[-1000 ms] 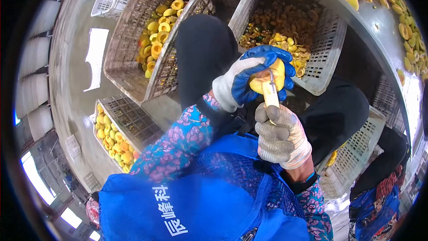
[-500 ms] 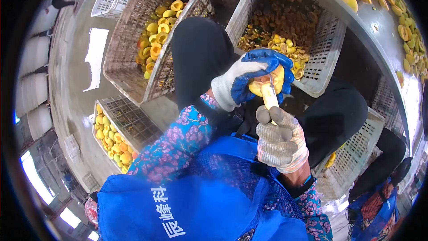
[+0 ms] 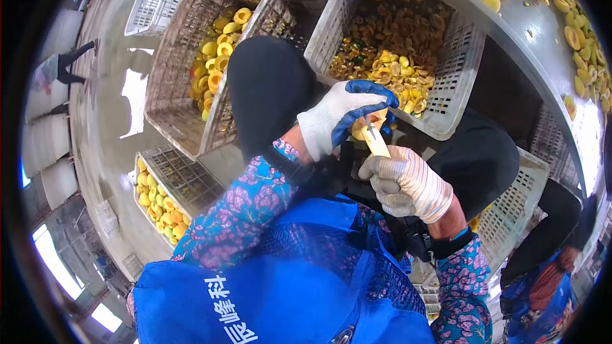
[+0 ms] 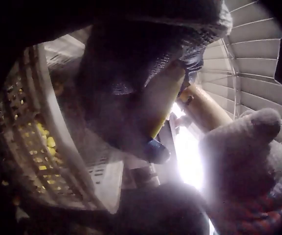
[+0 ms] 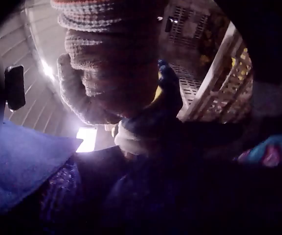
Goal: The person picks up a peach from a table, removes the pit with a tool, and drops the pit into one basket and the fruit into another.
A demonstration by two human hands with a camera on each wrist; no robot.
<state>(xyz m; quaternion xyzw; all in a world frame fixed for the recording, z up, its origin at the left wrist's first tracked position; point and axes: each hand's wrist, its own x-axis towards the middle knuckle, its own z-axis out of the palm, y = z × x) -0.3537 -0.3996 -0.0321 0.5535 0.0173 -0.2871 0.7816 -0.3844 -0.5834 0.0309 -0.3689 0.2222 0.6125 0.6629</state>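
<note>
My left hand (image 3: 341,111), in a white glove with blue-coated fingers, holds a halved yellow peach (image 3: 380,114); the glove hides much of it. In the left wrist view a slice of the peach (image 4: 166,100) shows between the dark fingers. Low and to the right, my right hand (image 3: 408,181), in a pale knit glove, grips a pitting tool (image 3: 377,145) by its thick cream handle. The tool's thin metal end meets the cut face of the peach. In the right wrist view, the curled right hand (image 5: 111,73) covers most of the tool.
Ahead of the hands stands a crate (image 3: 456,99) of pits and yellow scraps. Crates (image 3: 172,76) of peach halves stand to the left, one (image 3: 191,175) lower down. A metal table (image 3: 535,41) bearing peach halves curves along the right. Another person (image 3: 542,286) sits at lower right.
The left hand has turned and come lower and left, covering more of the peach. The right hand has tilted, its wrist swinging right, still gripping the tool. The view has shifted slightly.
</note>
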